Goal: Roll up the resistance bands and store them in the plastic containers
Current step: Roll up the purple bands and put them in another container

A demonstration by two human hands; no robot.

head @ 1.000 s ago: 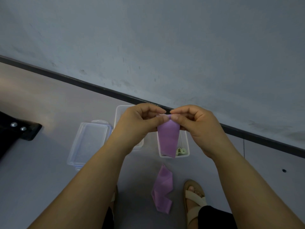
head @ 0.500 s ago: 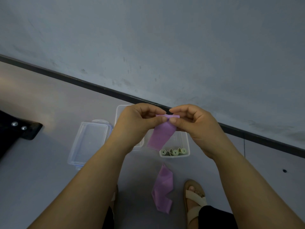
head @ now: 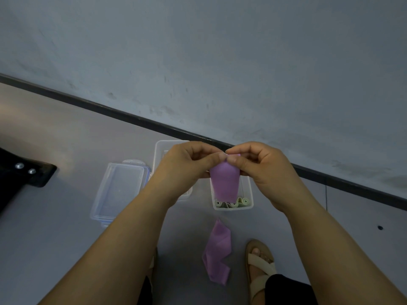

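Note:
A purple resistance band point(head: 225, 183) hangs from both my hands in front of me. My left hand point(head: 187, 166) and my right hand point(head: 262, 168) pinch its top edge between thumbs and fingertips, where a small roll shows. Its lower end point(head: 217, 254) lies crumpled on the floor. Behind the band a clear plastic container point(head: 247, 194) on the floor holds several pale green rolled bands point(head: 242, 201). A second clear container point(head: 159, 153) stands to its left, largely hidden by my left hand.
A clear lid with blue clips point(head: 120, 192) lies on the grey floor at the left. A black object with two screws point(head: 24, 172) sits at the far left. My sandalled foot point(head: 259, 263) is below right. A wall with a dark skirting point(head: 110, 110) runs behind.
The hanging part of the purple band swung left half a second ago and now hangs straight and wider again. Both hands stay at the top edge, fingers working it.

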